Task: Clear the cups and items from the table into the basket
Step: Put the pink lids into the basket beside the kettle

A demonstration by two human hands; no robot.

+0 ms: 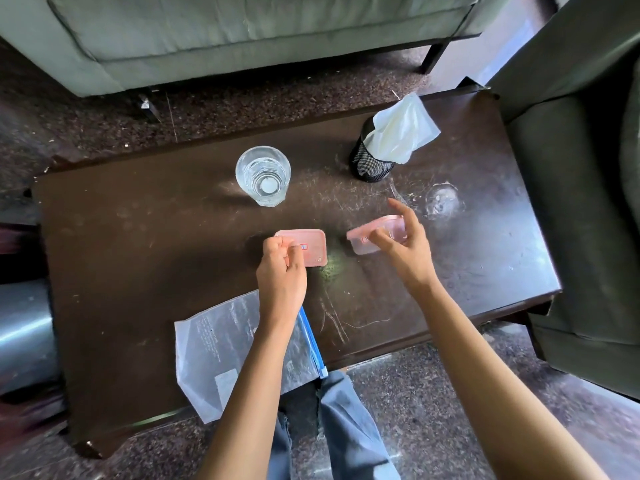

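I see the left hand (pixel 281 268) pinching a pink lid (pixel 304 247) (flat on the table (pixel 138 244)); the right hand (pixel 403 244) grips a pink box (pixel 375 235).

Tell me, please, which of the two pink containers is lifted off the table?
The pink container in the right hand is lifted and tilted; the other pink container, by the left hand, lies flat on the table.

Glass (pixel 263 175): clear, upright, mid-table.
Pink lid (pixel 311 247): flat (sticker showing).
Pink container (pixel 375 235): tilted, held off the table.
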